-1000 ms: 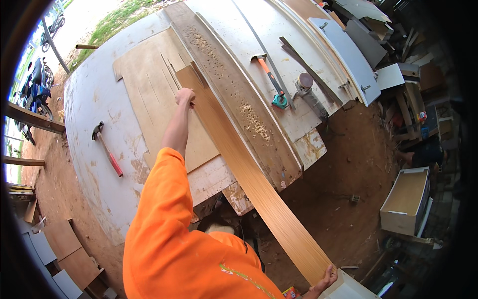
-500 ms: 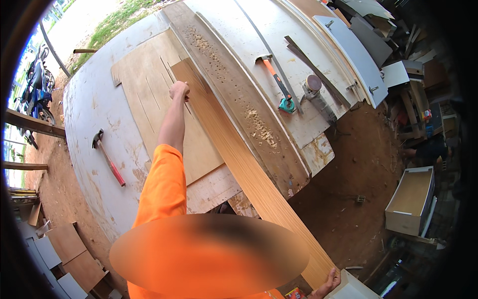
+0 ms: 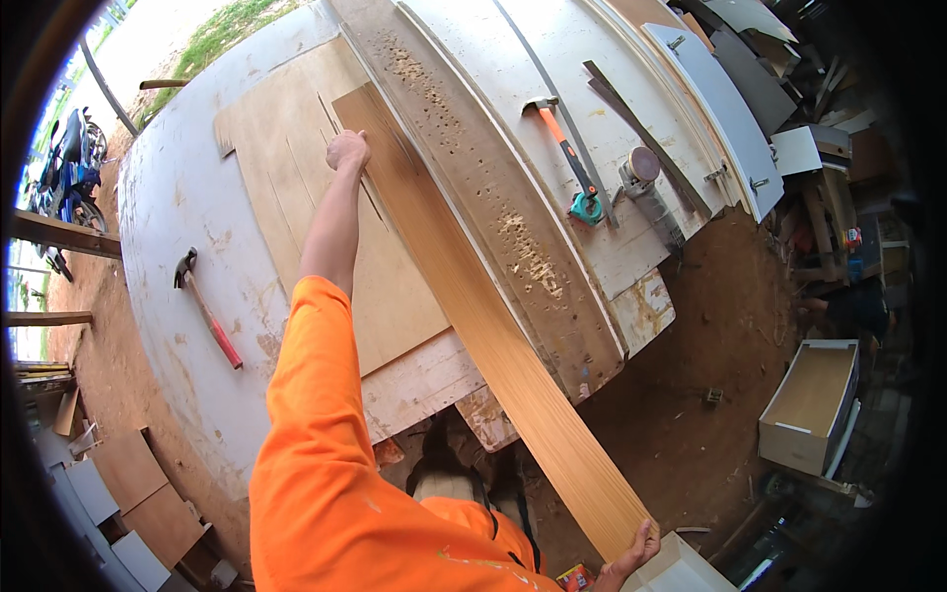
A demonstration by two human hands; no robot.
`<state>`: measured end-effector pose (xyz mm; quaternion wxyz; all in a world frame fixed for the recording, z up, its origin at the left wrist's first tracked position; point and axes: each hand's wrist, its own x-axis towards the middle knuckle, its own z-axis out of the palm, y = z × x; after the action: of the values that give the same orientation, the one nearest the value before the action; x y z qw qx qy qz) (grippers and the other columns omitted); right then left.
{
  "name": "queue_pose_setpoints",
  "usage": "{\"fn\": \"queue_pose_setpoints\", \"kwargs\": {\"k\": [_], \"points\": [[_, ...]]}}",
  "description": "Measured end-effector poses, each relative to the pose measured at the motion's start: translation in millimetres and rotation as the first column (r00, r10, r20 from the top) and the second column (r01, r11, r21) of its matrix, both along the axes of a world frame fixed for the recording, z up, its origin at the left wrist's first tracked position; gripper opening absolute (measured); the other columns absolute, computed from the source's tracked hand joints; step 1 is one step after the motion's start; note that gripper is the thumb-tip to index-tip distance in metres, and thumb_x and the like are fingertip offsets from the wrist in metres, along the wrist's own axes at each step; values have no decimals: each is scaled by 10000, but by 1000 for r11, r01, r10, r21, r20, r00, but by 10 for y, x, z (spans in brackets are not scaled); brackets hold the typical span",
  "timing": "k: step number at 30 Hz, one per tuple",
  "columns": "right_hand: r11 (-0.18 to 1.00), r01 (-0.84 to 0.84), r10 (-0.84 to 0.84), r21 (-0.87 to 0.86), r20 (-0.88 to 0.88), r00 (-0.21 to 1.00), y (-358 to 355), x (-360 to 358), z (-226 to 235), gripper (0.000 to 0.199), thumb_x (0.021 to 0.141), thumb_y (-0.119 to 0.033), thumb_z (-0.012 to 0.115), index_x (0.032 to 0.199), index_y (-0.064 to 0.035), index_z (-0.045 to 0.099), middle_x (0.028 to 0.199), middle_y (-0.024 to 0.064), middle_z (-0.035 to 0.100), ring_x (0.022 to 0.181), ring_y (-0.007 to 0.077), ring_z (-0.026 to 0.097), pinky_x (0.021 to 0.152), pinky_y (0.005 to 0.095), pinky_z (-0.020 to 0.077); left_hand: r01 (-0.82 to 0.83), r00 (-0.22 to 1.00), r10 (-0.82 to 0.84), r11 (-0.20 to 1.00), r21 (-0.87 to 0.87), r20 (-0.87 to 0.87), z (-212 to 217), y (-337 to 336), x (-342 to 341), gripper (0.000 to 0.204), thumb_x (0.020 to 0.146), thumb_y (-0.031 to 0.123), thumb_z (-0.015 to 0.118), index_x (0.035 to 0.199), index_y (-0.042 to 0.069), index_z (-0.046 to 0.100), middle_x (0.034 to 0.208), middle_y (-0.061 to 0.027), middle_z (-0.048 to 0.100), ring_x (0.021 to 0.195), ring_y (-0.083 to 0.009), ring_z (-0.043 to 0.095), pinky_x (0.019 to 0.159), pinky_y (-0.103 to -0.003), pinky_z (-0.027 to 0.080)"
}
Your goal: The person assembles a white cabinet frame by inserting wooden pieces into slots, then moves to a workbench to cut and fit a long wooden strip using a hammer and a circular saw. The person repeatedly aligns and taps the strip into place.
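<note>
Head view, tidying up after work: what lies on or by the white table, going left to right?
Red-handled hammer → left hand on the long wooden board → orange-handled hammer → teal tape measure → grey power tool → open wooden drawer box on the ground.

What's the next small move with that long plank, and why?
Probably slide the plank further onto the workbench. The left hand grips its far end on the plywood sheet, while the right hand holds the near end, which hangs well off the bench edge over bare dirt. Most of its length looks unsupported.
</note>
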<state>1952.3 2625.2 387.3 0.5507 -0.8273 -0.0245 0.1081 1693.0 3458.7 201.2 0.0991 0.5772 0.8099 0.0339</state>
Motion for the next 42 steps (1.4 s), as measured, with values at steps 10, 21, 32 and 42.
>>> {"fn": "queue_pose_setpoints", "kwargs": {"k": [10,21,32,42], "points": [[999,-39,39,5,7,999,-178,129,-318,237,1035,-178,577,1033,42,664,965,110,701,840,174,661,776,308,542,269,939,-265,963,12,218,-13,-799,-184,456,1011,358,541,996,-59,725,1011,-302,710,985,-451,696,872,-506,556],[998,28,-24,55,-73,997,23,91,-255,223,1035,-173,580,1020,31,669,959,101,704,833,171,667,746,313,549,59,205,299,947,-317,932,204,-3497,352,671,999,167,590,1525,-120,289,1539,-253,437,1455,-305,402,1188,-376,330],[991,19,-5,131,-105,994,199,6,-400,222,1022,-195,604,1009,16,669,968,106,703,846,178,670,759,317,546,-158,-61,349,921,-355,935,-233,-3123,352,624,957,-26,530,1493,-169,246,1207,-237,606,1073,-250,625,1131,-380,423],[989,29,-11,144,-124,992,705,-6,-616,226,1024,-160,596,995,52,669,931,102,700,803,159,647,741,304,530,-235,-128,306,915,-328,943,-122,-2637,255,179,962,-4,503,1121,-83,529,1009,-150,638,906,-195,625,951,-330,494]]}}
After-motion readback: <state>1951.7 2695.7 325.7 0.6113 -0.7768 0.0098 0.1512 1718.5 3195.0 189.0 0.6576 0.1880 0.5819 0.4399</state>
